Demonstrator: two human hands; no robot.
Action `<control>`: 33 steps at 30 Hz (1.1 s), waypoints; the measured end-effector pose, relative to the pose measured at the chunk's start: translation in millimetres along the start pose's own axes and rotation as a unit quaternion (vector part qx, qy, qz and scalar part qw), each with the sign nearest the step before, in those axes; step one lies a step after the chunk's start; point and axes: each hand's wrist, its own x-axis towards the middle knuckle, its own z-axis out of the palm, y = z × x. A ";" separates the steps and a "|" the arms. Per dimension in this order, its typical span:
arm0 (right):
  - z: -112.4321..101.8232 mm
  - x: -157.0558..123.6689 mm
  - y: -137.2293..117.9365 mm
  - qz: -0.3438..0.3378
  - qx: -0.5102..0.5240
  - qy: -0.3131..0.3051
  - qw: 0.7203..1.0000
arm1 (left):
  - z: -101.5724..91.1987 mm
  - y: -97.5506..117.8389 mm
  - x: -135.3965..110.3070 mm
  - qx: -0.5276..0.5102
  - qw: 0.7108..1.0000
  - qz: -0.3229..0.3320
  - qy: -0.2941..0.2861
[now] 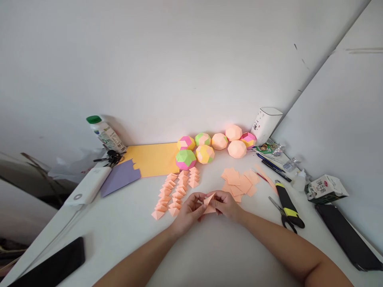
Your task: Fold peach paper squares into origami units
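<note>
My left hand (189, 211) and my right hand (225, 204) meet at the middle of the white table (125, 223), both pinched on one small peach paper piece (208, 200) that is partly folded, a pointed corner sticking up between the fingers. Just left of my hands lie rows of folded peach paper units (176, 191). Behind my right hand is a loose pile of flat peach paper squares (237, 181). Several paper balls (206, 148), some peach and some pink, green and yellow, stand at the back by the wall.
Yellow paper sheet (152, 159) and purple sheet (121, 177) lie back left, beside keys (110, 158), a bottle (104, 133) and a white power bank (89, 185). A phone (54, 265) lies front left. Scissors (287, 207), pens (273, 167), a carton (326, 188) and a dark case (347, 235) lie right.
</note>
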 end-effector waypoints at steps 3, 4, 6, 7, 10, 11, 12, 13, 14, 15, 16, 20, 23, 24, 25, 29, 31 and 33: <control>0.9 -0.4 -1.9 -0.001 0.000 -0.007 1.000 | -1.0 -1.3 0.1 -0.007 1.000 0.000 -0.014; 1.0 -0.4 -2.1 -0.001 -0.003 -0.007 1.000 | -1.2 -1.7 -0.1 -0.010 1.000 -0.001 -0.015; 0.9 -0.2 -1.8 -0.002 -0.011 -0.011 1.000 | -1.1 -2.2 -0.6 -0.014 1.000 -0.005 -0.013; 0.7 -0.2 -1.5 -0.003 -0.013 -0.013 1.000 | -0.9 -2.4 -1.0 -0.015 1.000 -0.005 -0.013; 0.5 -0.3 -1.3 0.003 -0.016 -0.019 1.000 | -0.1 -2.9 -2.7 -0.011 1.000 -0.004 -0.018; 0.7 -0.5 -1.7 0.006 -0.018 -0.021 1.000 | 0.2 -3.2 -3.2 -0.005 1.000 -0.002 -0.020; 0.9 -0.8 -2.3 0.007 -0.021 -0.023 0.999 | 0.4 -3.5 -3.7 0.003 1.000 0.000 -0.021; 1.2 -1.1 -3.0 0.007 -0.024 -0.025 0.999 | 0.5 -3.8 -4.0 0.012 1.000 0.004 -0.021; 1.6 -1.4 -3.8 0.006 -0.026 -0.025 0.999 | 0.5 -4.0 -4.2 0.021 1.000 0.009 -0.020; 1.9 -1.6 -4.5 0.005 -0.028 -0.022 0.999 | 0.5 -4.2 -4.2 0.029 0.999 0.014 -0.017; 2.2 -1.8 -5.1 0.005 -0.030 -0.017 0.999 | 0.5 -4.5 -4.1 0.034 0.999 0.018 -0.014; 2.3 -1.4 -4.8 0.007 -0.037 -0.011 0.999 | -0.2 -6.7 -3.0 0.038 0.999 0.021 -0.010; 1.3 -0.5 -2.3 -0.001 -0.050 -0.024 0.998 | -0.2 -9.0 -2.4 0.038 0.999 0.029 0.010; 0.9 -0.2 -1.3 -0.006 -0.058 -0.025 0.998 | 0.1 -9.1 -2.3 0.034 0.999 0.030 0.017; 0.5 0.0 -0.5 -0.009 -0.067 -0.025 0.997 | 0.6 -8.6 -2.4 0.028 0.999 0.029 0.021; -0.1 0.0 -0.2 0.003 -0.065 -0.026 0.998 | 2.9 -2.6 -3.6 0.000 1.000 -0.002 0.011; 0.1 -0.2 -1.4 0.014 -0.043 -0.032 0.998 | 3.2 -0.3 -4.5 0.006 1.000 -0.004 0.018; 0.0 -0.5 -2.2 0.019 -0.028 -0.037 0.999 | 2.7 -0.1 -5.4 0.013 1.000 -0.007 0.021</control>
